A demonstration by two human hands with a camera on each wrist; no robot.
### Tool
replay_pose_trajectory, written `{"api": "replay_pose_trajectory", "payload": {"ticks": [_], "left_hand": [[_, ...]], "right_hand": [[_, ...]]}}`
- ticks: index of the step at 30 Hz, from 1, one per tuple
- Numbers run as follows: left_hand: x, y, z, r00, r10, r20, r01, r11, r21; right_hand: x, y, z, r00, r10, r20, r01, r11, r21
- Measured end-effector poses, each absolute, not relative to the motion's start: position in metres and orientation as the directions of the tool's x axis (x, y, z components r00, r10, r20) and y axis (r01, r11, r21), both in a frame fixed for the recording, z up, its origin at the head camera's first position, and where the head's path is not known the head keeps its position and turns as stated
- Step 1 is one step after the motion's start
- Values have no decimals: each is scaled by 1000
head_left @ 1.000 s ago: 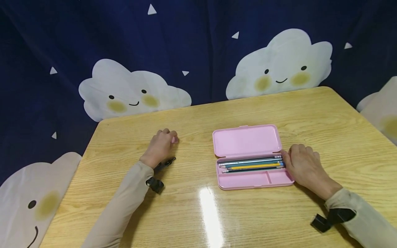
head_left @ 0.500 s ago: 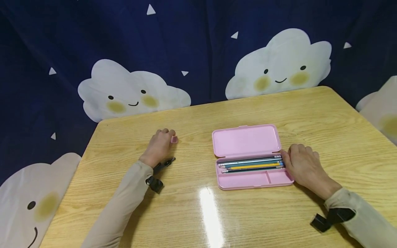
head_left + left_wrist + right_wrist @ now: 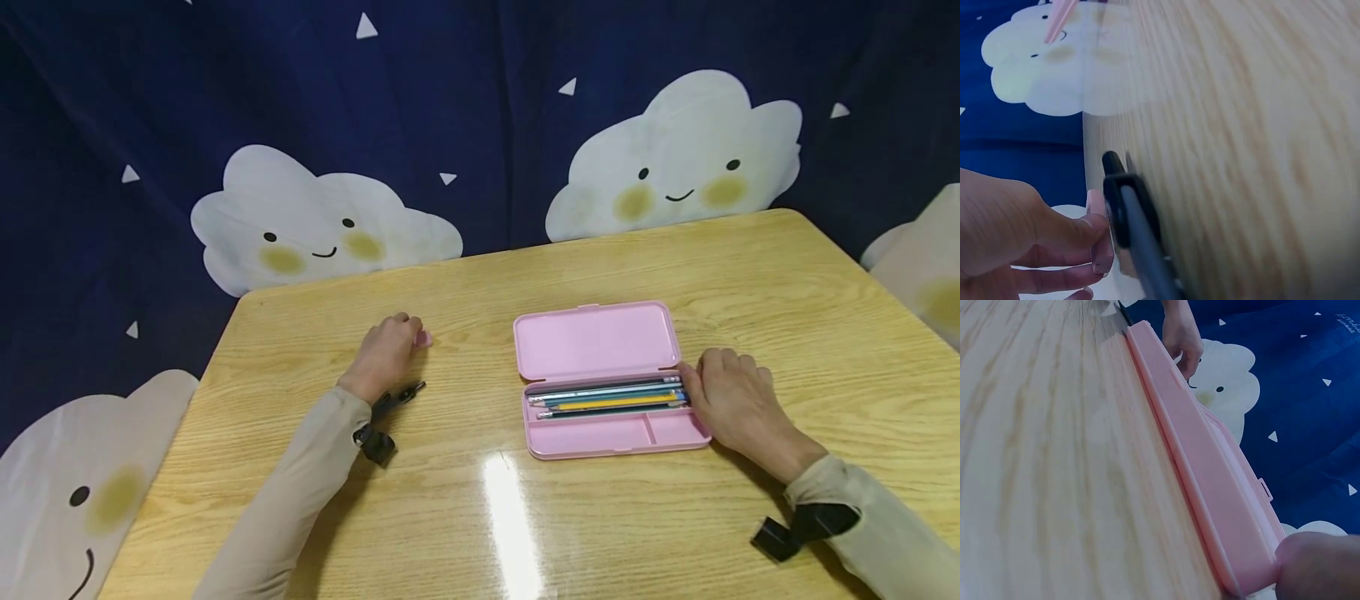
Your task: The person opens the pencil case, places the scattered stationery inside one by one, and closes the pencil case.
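My left hand (image 3: 381, 357) pinches a small pink block (image 3: 423, 338) that looks like an eraser, low over the left part of the table. In the left wrist view, thumb and fingers hold the pink block (image 3: 1101, 234) beside a black tool with an oblong loop (image 3: 1125, 209). That black tool (image 3: 408, 392) lies partly hidden under my left wrist. A pink pencil case (image 3: 592, 433) lies with its lid back. Several pencils (image 3: 607, 398) lie in its long rear compartment. My right hand (image 3: 738, 396) holds the case's right end, thumb at the rim, fingers curled beside it.
The wooden table (image 3: 480, 517) ends at the back against a dark blue curtain (image 3: 480, 125) with cloud prints. The case's lid (image 3: 596, 340) lies toward the back. A small divider (image 3: 649, 429) splits the front compartment.
The pink block turns slightly in my left fingers, showing more and then less of itself. My right hand and the pencil case stay where they were.
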State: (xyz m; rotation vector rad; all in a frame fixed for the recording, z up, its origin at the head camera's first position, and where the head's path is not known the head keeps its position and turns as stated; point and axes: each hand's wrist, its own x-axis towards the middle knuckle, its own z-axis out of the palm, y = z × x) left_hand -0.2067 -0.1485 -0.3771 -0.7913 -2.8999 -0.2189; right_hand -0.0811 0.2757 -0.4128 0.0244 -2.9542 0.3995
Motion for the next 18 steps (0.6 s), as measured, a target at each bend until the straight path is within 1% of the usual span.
{"api": "replay_pose_trajectory", "payload": {"ticks": [9, 13, 18], "left_hand": [[-206, -136, -371, -840, 515, 171, 537, 835, 122], [-205, -130, -370, -835, 526, 161, 545, 831, 110], [-201, -122, -368, -808, 563, 171, 582, 808, 89]], "right_hand": [[-81, 276, -412, -983, 5, 181, -44, 963, -265], [-81, 276, -411, -987, 8, 164, -37, 963, -267], [-82, 276, -412, -989, 10, 146, -31, 962, -272]]}}
